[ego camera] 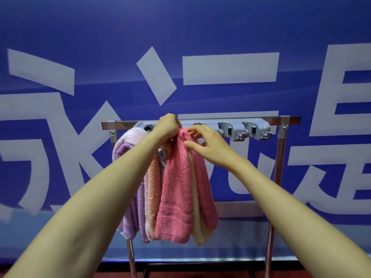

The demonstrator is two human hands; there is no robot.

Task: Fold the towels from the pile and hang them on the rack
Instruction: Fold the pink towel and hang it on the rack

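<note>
A metal rack [281,177] carries a grey clip holder [232,128] on its top bar. From the holder hang a lilac towel [130,197], an orange towel [153,187] and a pink towel [176,193] with a cream layer [197,217] in its fold. My left hand [167,126] grips the top of the pink towel up at the holder. My right hand [206,143] pinches the pink towel's top fold just to the right. The towel pile is out of view.
A blue banner [100,27] with large white characters fills the wall behind the rack. Two empty grey clips [255,130] sit at the holder's right end. The rack's legs reach a dark red floor [180,274] at the bottom.
</note>
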